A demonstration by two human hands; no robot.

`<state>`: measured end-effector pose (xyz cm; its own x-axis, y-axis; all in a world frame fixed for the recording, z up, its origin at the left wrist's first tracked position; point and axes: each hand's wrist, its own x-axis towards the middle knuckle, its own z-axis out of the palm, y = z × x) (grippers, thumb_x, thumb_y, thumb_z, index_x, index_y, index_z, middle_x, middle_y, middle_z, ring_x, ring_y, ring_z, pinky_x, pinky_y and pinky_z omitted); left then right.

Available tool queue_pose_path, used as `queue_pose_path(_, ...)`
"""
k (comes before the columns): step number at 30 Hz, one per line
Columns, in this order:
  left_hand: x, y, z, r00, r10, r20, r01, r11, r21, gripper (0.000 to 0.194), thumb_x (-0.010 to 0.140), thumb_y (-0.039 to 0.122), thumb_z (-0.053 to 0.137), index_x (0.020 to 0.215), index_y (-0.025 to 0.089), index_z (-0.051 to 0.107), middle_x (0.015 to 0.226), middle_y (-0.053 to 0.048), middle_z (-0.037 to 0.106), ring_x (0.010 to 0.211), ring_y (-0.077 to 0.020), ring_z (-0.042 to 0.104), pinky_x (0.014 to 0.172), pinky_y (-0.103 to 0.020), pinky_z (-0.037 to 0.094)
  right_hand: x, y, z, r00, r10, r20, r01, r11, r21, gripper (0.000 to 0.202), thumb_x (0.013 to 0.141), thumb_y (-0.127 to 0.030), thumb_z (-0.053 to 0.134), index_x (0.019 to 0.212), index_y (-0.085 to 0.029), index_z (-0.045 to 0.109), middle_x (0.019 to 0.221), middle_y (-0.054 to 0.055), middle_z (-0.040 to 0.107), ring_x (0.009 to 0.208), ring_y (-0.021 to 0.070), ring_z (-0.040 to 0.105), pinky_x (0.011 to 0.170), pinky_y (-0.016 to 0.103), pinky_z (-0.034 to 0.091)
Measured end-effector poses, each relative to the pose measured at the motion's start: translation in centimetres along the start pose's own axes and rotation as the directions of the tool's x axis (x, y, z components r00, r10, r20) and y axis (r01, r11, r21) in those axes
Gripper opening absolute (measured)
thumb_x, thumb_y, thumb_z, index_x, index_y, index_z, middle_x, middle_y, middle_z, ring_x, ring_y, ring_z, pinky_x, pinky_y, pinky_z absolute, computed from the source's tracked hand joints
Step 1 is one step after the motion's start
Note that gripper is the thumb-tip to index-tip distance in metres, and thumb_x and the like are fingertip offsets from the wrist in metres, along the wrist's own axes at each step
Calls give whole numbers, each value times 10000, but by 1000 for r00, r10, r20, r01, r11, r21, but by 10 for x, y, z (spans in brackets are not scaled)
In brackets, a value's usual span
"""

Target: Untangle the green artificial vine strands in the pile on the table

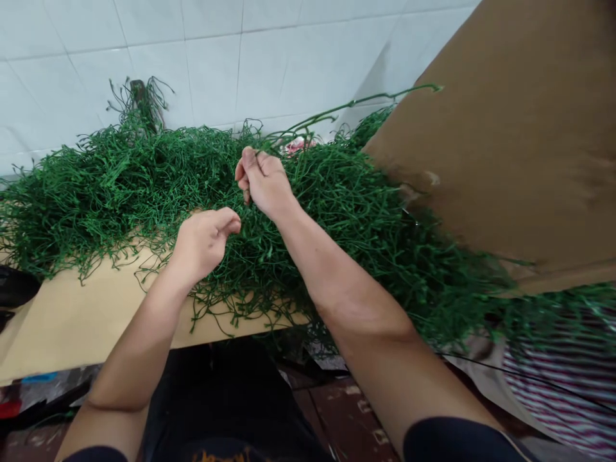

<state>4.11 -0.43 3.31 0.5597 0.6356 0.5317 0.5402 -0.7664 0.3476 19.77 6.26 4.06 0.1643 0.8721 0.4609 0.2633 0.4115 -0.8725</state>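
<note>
A wide heap of thin green artificial stems [129, 173] with small knobbed tips spreads across a brown cardboard surface [96, 314]. Above the heap's middle, my right hand [264, 179] pinches a longer green branched stem [356, 102], which reaches up and to the right from the hand. My left hand [205, 240] is lower and to the left, over the front part of the heap, its fingers curled together with the thumb. What it holds, if anything, is too small to make out. The two hands are apart.
A large brown cardboard sheet [520, 141] leans at the right, over part of the heap. White wall tiles [212, 70] stand behind. An upright dark post [138, 96] hung with stems rises at back left. Striped cloth [558, 391] lies at lower right.
</note>
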Motion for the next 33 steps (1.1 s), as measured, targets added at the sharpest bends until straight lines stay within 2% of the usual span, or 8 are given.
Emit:
queue_pose_path(3, -15, 18, -10, 985, 170, 17, -169, 983, -74, 229, 832, 160, 397, 707, 194, 585, 608, 8, 619, 586, -107, 551, 600, -229, 413, 16, 14, -11, 973, 79, -215, -81, 997, -1, 556, 798, -685, 290, 558, -194, 396, 439, -56, 340, 344, 34, 314, 395, 203, 303)
queue_pose_path(5, -21, 23, -14, 978, 206, 37, -205, 978, -44, 238, 855, 197, 404, 716, 194, 597, 597, 4, 615, 591, -110, 559, 624, -238, 424, 21, 18, -20, 960, 147, -237, -125, 987, 102, 572, 800, -695, 254, 559, -197, 396, 416, -61, 315, 337, 42, 320, 396, 207, 316)
queue_pose_path(10, -20, -9, -9, 986, -69, 151, 48, 989, 139, 250, 864, 270, 420, 897, 156, 640, 837, -64, 665, 806, -183, 613, 740, -319, 481, 8, 2, -24, 999, 32, -26, -24, 966, 259, 602, 780, -721, 247, 622, -186, 474, 487, -41, 405, 412, 46, 432, 457, 201, 395)
queue_pose_path(13, -18, -28, -4, 977, -193, 87, 173, 966, 194, 322, 831, 179, 415, 1083, 109, 603, 1067, -127, 628, 1018, -232, 576, 905, -401, 450, -1, -12, -16, 994, -52, 99, 15, 941, 338, 595, 787, -705, 260, 640, -183, 504, 512, -33, 432, 438, 53, 445, 462, 208, 413)
queue_pose_path(16, -14, -32, -1, 964, -260, -52, 259, 966, -10, 358, 829, 171, 413, 1148, 102, 561, 1157, -135, 594, 1059, -208, 561, 938, -390, 438, -7, -21, -8, 979, -102, 178, 12, 895, 446, 577, 793, -690, 280, 659, -183, 521, 536, -25, 457, 490, 66, 480, 519, 228, 460)
queue_pose_path(20, -1, -29, 8, 945, -325, -47, 273, 857, -438, 381, 850, 381, 463, 1127, 131, 542, 1113, -116, 622, 978, -174, 601, 840, -323, 490, -14, -25, 4, 987, -19, 158, -43, 925, 377, 593, 790, -703, 234, 667, -191, 507, 574, -21, 477, 565, 69, 522, 605, 228, 480)
queue_pose_path(26, 17, -29, 16, 871, -440, -218, 290, 819, -494, 512, 778, 522, 553, 1146, 173, 478, 1169, -120, 559, 916, -165, 607, 705, -272, 502, -18, -13, 19, 989, -49, 142, 22, 982, 188, 544, 833, -636, 282, 654, -188, 535, 640, -12, 505, 637, 63, 517, 665, 212, 453)
queue_pose_path(33, 26, -34, 18, 810, -579, 93, 419, 460, -783, 323, 856, 431, 470, 1026, 175, 567, 1019, -57, 651, 796, -119, 627, 633, -232, 493, -27, -7, 29, 990, -81, 116, 72, 994, 77, 491, 839, -594, 345, 664, -181, 545, 684, 3, 526, 703, 91, 525, 749, 242, 440)
